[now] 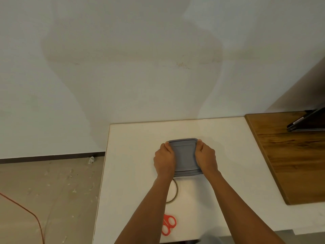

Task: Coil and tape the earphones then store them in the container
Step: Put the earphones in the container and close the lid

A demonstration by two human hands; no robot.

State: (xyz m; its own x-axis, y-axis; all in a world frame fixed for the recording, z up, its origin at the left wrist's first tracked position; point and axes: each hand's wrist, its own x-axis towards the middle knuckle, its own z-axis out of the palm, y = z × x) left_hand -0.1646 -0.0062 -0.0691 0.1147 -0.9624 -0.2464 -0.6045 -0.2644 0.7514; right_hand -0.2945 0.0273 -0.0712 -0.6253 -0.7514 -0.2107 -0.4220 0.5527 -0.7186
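I see a white table [133,173] against a pale stained wall [123,67]. The grey square plastic lidded container [184,155] sits mid-table. The left hand [164,160] clasps its nine o'clock edge and the right hand [205,158] its three o'clock edge, fingers curled. At six o'clock lies what may be a tape ring [177,189].

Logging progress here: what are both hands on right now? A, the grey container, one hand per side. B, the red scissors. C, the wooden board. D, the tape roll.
A: the left hand and right hand grip opposite sides of the grey container, while the red scissors lie untouched near the front edge of the white table.
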